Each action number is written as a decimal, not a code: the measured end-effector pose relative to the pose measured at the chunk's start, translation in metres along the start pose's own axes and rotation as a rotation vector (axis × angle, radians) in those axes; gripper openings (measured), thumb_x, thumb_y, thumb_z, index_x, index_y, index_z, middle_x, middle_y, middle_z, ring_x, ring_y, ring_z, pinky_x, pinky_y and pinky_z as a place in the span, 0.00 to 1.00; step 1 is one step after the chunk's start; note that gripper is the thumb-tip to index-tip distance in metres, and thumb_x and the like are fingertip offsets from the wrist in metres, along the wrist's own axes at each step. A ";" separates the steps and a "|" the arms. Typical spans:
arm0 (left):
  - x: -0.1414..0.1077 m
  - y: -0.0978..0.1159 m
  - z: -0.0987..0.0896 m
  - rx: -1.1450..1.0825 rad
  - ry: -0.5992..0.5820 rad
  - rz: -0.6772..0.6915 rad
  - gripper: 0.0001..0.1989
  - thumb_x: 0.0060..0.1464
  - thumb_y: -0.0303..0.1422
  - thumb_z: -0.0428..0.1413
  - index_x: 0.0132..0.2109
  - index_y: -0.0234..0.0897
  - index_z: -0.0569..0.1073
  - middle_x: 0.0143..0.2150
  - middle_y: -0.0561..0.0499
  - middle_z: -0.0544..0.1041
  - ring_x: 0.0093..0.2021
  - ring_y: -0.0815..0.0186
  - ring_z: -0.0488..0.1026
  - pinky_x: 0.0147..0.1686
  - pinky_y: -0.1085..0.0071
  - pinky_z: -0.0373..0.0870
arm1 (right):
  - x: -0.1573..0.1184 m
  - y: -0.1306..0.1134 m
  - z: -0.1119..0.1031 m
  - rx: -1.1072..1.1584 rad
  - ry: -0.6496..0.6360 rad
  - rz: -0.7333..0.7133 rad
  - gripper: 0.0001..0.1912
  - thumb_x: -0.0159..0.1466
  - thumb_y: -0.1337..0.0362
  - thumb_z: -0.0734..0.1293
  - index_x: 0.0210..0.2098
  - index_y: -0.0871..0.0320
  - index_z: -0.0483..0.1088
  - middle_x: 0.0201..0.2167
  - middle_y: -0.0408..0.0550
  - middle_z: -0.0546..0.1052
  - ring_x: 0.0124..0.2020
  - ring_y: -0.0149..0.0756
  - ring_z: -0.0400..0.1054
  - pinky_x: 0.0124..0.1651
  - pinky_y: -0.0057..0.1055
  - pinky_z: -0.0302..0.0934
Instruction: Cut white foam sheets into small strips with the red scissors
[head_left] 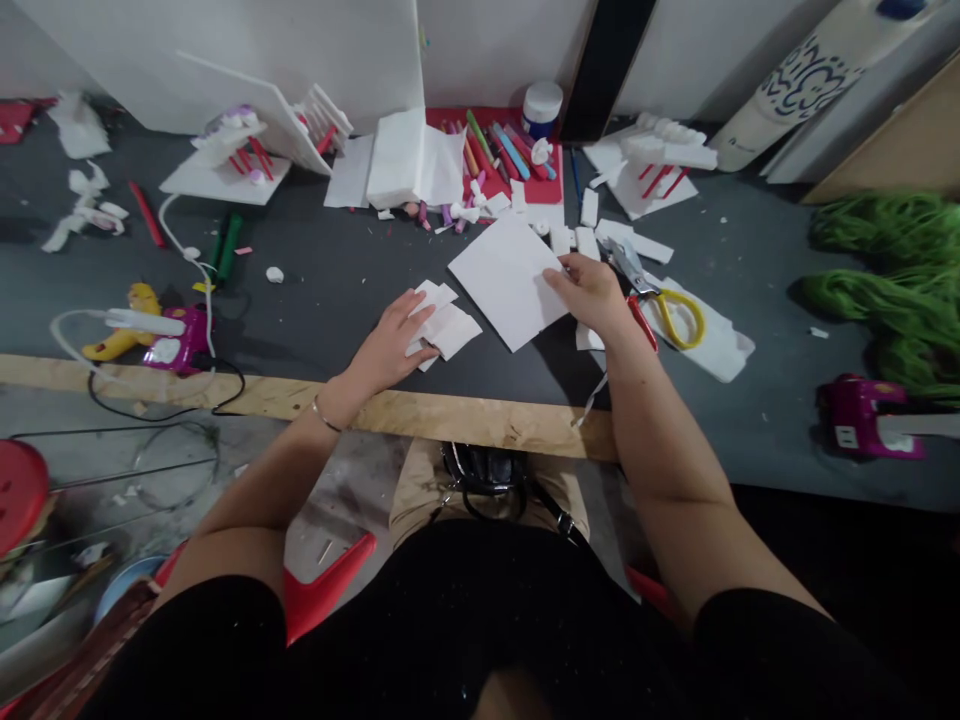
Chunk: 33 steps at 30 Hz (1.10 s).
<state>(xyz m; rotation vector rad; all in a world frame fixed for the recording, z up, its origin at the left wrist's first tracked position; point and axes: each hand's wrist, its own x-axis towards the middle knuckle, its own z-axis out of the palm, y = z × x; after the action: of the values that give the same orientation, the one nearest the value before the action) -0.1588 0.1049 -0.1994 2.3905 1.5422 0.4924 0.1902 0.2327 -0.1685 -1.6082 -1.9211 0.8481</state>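
Observation:
My left hand (390, 345) lies with its fingers spread over several small folded white paper pieces (456, 330) near the front of the table. My right hand (592, 292) pinches the right corner of a white square board (510, 280), thumb on top and fingers at the edge. The board rests flat or nearly flat; whether it touches the table all over I cannot tell. Just right of my right hand are scissors (637, 270) with one yellow and one red handle, partly hidden by my wrist. They lie on white scraps (712, 335).
Behind the board are coloured sticks (510, 150) on a red sheet, a white stack (395, 158) and a lidded jar (541, 108). Small white models stand at left (232, 150) and right (660, 160). Purple glue guns (180, 340) and green yarn (885, 280) lie farther out.

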 end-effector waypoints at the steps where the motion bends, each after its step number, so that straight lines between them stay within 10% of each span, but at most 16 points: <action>1: 0.001 -0.004 0.000 0.016 0.007 -0.012 0.42 0.71 0.65 0.43 0.74 0.41 0.70 0.78 0.31 0.68 0.82 0.41 0.60 0.78 0.36 0.61 | -0.003 0.000 0.000 -0.003 -0.018 0.006 0.14 0.65 0.54 0.68 0.44 0.55 0.79 0.26 0.44 0.72 0.31 0.40 0.68 0.40 0.39 0.66; 13: 0.010 -0.026 -0.010 0.176 0.190 -0.169 0.37 0.76 0.58 0.31 0.54 0.46 0.81 0.62 0.53 0.83 0.72 0.54 0.69 0.80 0.35 0.50 | -0.021 -0.010 -0.009 -0.162 -0.169 -0.007 0.15 0.65 0.52 0.72 0.45 0.55 0.79 0.29 0.47 0.78 0.32 0.43 0.73 0.38 0.40 0.66; 20: 0.007 -0.032 -0.011 0.198 0.313 -0.212 0.26 0.77 0.51 0.40 0.52 0.49 0.80 0.53 0.52 0.87 0.60 0.55 0.78 0.77 0.33 0.55 | -0.036 -0.026 -0.007 -0.166 -0.299 -0.010 0.23 0.65 0.51 0.74 0.56 0.53 0.76 0.31 0.47 0.82 0.25 0.42 0.73 0.41 0.45 0.71; 25: -0.004 0.000 -0.020 0.221 0.505 -0.255 0.19 0.75 0.42 0.48 0.54 0.46 0.83 0.54 0.44 0.87 0.60 0.47 0.80 0.71 0.31 0.62 | -0.041 -0.044 -0.001 -0.092 -0.334 0.081 0.27 0.67 0.51 0.73 0.62 0.54 0.72 0.33 0.47 0.83 0.19 0.39 0.71 0.41 0.48 0.74; 33: -0.003 0.042 -0.004 0.293 0.021 0.197 0.18 0.77 0.33 0.48 0.57 0.41 0.83 0.49 0.41 0.89 0.53 0.55 0.84 0.46 0.57 0.81 | -0.036 -0.020 -0.016 -0.287 -0.263 0.044 0.26 0.65 0.51 0.74 0.58 0.56 0.75 0.35 0.52 0.82 0.27 0.45 0.75 0.43 0.51 0.73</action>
<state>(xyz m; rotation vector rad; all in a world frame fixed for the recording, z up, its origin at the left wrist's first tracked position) -0.1269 0.0856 -0.1795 2.7856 1.4836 0.3507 0.1948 0.1980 -0.1422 -1.7809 -2.2854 0.8691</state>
